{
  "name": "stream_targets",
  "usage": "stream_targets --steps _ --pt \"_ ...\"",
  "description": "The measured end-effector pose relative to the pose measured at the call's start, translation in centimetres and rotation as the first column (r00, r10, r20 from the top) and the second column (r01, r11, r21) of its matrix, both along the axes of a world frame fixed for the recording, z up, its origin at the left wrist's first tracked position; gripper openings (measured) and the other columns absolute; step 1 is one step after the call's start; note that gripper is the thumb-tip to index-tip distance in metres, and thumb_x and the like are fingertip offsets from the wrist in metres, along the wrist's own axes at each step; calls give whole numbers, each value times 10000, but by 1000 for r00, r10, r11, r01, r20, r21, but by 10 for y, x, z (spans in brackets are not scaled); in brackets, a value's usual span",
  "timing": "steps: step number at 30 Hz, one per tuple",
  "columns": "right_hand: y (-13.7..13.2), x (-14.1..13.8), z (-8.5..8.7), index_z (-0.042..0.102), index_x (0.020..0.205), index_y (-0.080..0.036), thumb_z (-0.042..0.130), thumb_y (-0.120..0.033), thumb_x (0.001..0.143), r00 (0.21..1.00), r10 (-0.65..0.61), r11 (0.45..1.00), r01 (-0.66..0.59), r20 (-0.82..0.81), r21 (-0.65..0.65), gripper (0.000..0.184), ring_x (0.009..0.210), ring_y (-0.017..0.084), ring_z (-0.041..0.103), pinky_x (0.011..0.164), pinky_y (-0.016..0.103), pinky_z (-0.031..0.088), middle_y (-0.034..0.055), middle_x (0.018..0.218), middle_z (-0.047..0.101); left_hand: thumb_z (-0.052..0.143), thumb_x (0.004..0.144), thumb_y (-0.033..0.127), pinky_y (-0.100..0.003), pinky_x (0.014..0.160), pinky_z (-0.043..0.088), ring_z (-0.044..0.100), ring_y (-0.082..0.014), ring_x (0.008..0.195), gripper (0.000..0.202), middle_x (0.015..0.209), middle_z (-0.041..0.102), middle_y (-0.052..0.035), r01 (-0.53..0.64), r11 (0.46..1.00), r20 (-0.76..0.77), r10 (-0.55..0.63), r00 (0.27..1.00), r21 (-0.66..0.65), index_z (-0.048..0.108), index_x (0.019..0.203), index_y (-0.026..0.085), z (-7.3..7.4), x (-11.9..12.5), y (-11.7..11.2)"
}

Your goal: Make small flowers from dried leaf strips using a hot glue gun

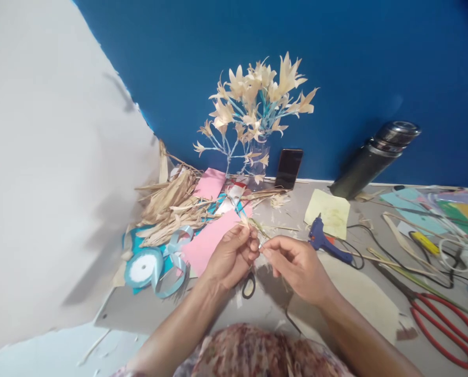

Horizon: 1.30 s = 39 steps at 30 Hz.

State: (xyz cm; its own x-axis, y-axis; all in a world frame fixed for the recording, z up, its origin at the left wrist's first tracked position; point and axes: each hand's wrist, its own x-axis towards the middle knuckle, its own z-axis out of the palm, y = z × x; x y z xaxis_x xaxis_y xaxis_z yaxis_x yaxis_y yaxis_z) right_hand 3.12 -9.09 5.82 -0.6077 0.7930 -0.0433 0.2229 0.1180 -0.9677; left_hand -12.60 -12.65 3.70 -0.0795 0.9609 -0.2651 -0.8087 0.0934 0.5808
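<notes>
My left hand (231, 257) is closed around a small cream husk flower (244, 222), whose petals stick up above the fingertips. Close beside it, my right hand (301, 269) pinches thumb and forefinger together at the flower's lower end; what lies in that pinch is too small to make out. Just below my hands, a black loop handle (248, 286) shows on the table. Left of them lies a spool of light blue ribbon (143, 268) with a loose curl. Past my right hand rests a blue glue gun (323, 238).
Behind stands a clear vase (259, 157) of similar flowers, beside an upright phone (289, 168). Dry husks (175, 199) and pink paper (206, 243) lie left. On the right are a dark flask (369, 165), red-handled scissors (446, 319), a yellow cutter (425, 243) and cables.
</notes>
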Motion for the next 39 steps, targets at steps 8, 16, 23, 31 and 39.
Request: stream_targets --steps 8,16,23,31,39 --pt "-2 -3 -4 657 763 -176 558 -351 882 997 -76 996 76 -17 41 233 435 99 479 433 208 356 -25 529 579 869 677 269 -155 511 420 499 -43 562 314 720 569 13 -18 1000 -42 19 999 7 607 757 116 -6 5 2" --pt "-7 -10 -10 621 714 -186 550 -334 880 992 -117 991 119 -36 53 233 482 115 541 485 211 416 -16 544 601 880 657 330 -152 472 344 416 -36 494 353 585 511 43 -48 997 -45 46 998 -53 620 759 114 -14 12 2" --pt "-7 -9 -9 638 722 -184 562 -357 874 992 -118 992 120 -35 50 242 458 118 533 466 217 406 -16 532 601 865 673 302 -163 497 380 452 -35 508 307 665 578 13 -45 999 -83 43 996 -17 635 749 114 -14 8 2" --pt "-9 -9 -9 648 714 -182 562 -345 864 989 -148 988 149 -29 45 238 468 125 551 475 216 423 -13 508 594 860 683 290 -169 496 381 476 -49 517 281 622 572 12 -36 999 -81 36 996 -4 653 735 108 -17 9 0" --pt "-10 -9 -11 662 747 -176 561 -337 878 989 -149 988 150 -13 36 231 483 125 567 489 213 435 -13 520 604 872 665 298 -178 502 395 478 -57 520 294 595 560 11 -52 999 -76 51 996 -11 661 725 102 -17 11 -1"
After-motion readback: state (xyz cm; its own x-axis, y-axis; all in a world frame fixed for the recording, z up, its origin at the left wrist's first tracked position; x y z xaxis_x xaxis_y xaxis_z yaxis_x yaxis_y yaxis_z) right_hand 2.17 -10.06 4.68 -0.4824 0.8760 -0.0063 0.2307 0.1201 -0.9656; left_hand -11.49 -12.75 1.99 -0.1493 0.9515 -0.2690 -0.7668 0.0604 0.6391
